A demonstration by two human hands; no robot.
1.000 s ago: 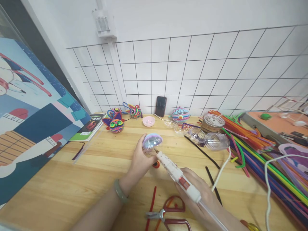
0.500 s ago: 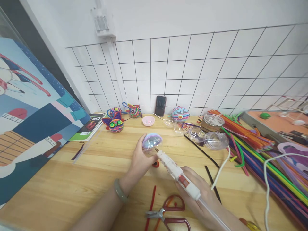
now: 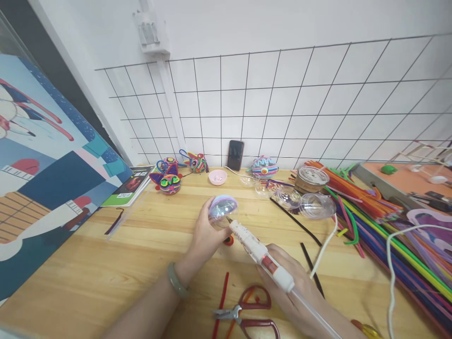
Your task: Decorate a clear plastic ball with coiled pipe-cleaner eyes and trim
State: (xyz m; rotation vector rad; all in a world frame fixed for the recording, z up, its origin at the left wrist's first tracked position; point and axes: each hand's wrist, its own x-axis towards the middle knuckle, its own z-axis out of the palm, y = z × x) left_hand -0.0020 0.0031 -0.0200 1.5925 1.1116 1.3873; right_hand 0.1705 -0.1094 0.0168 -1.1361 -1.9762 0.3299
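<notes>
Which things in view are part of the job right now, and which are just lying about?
In use:
- clear ball with pastel trim, in the left hand
- glue gun, in the right hand

Apparently just lying about:
- phone
- magazine
- scissors, perhaps wanted again

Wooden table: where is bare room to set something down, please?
Bare wood shows between the illustrated board and left forearm, and between green-eyed cat ball and left hand. Crowded: right side, with pipe cleaners and clear plastic shells.
</notes>
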